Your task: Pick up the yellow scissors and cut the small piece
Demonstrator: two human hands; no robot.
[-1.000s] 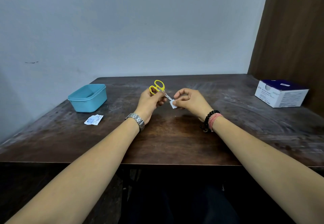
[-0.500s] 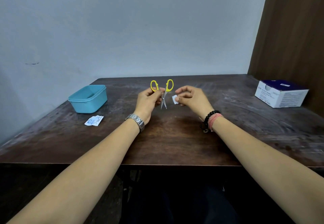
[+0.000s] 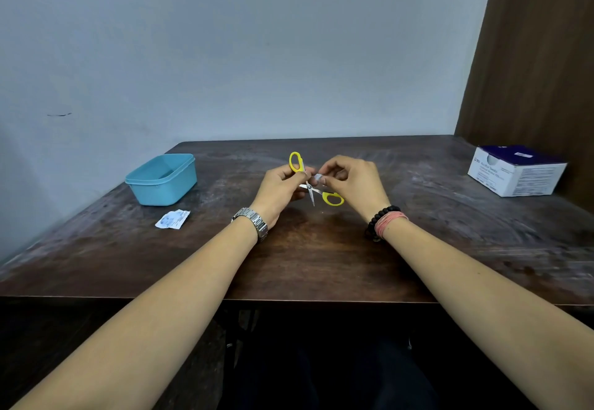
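My left hand [image 3: 279,189] holds small yellow-handled scissors [image 3: 310,184] by one handle loop above the middle of the dark wooden table [image 3: 321,258]. The scissors hang wide open: one yellow loop points up, the other lies low to the right, and the blade tips point down. My right hand [image 3: 355,183] pinches a small white piece [image 3: 318,178] between thumb and fingers, right beside the scissors' pivot. The two hands almost touch. A metal watch is on my left wrist and bead bracelets are on my right.
A light blue plastic tub [image 3: 162,178] stands at the table's left. A torn white and blue packet [image 3: 173,218] lies in front of it. A white and purple box [image 3: 517,170] sits at the far right by a brown wall panel.
The scissors have swung wide open, one yellow loop dropping low to the right. My right hand has brought the white piece back in next to the pivot.
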